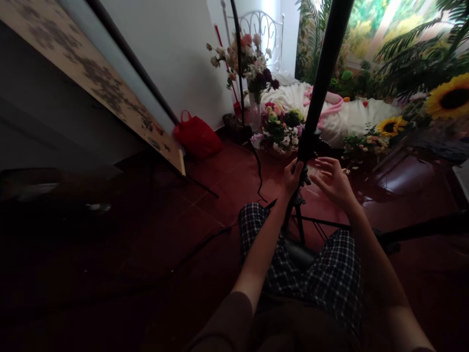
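Note:
A black tripod-style stand (319,83) rises between my knees, its thick pole leaning up and to the right out of view. My left hand (292,177) is wrapped round the pole, just below a dark clamp or collar (311,142). To the right of the pole, my right hand (332,181) is raised with its fingers apart and nothing in it. It is close to a small knob (305,177) on the stand. Thin legs of the stand (299,225) spread out over the floor below, partly hidden by my plaid-covered legs.
A black cable (240,73) hangs left of the pole down to the red tiled floor (220,171). A red bag (198,136) rests by the wall, near a leaning painted panel (110,88). Flower arrangements (282,127), a white-covered bed (359,117) and sunflowers (452,98) stand ahead.

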A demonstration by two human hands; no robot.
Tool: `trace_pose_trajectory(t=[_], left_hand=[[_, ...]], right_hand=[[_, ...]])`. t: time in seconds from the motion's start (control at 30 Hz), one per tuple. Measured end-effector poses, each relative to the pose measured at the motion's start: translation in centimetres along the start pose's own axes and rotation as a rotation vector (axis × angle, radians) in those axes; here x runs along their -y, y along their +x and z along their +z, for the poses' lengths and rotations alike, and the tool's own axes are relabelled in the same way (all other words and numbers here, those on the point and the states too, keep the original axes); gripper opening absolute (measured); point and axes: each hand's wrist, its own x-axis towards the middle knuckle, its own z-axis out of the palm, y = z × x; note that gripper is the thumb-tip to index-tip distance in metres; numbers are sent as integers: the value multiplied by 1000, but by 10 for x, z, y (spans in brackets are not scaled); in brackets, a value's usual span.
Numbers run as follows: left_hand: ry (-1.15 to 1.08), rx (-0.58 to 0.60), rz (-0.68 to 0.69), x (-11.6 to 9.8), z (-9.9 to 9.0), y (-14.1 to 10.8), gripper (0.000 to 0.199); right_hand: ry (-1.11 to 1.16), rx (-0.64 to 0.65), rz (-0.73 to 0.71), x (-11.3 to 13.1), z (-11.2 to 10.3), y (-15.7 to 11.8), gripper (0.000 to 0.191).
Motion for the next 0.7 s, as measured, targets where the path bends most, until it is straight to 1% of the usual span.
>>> trace_pose_trajectory(t=[0.07, 0.2, 0.27, 0.3, 0.37, 0.47, 0.57, 0.7], left_hand=[[-9, -28, 9, -3, 1, 1, 57], [-32, -89, 5, -2, 2, 4, 66], [-27, -111, -17, 0, 2, 6, 66], [-20, -120, -29, 1, 2, 6, 65], [-6, -121, -44, 2, 2, 6, 63], [6, -95, -36, 1, 2, 4, 65], [17, -37, -53, 0, 3, 1, 66], [7, 8, -68, 7, 2, -2, 63]], right_hand=[[78, -70, 31, 4, 17, 21, 60], [284, -171, 164, 17, 58, 59, 45], [378, -205, 217, 24, 70, 69, 41], [415, -223, 236, 26, 73, 72, 40], [468, -247, 261, 30, 74, 75, 40], [515, -205, 253, 35, 67, 78, 39], [517, -160, 221, 40, 60, 82, 38], [507, -152, 191, 48, 54, 89, 34]])
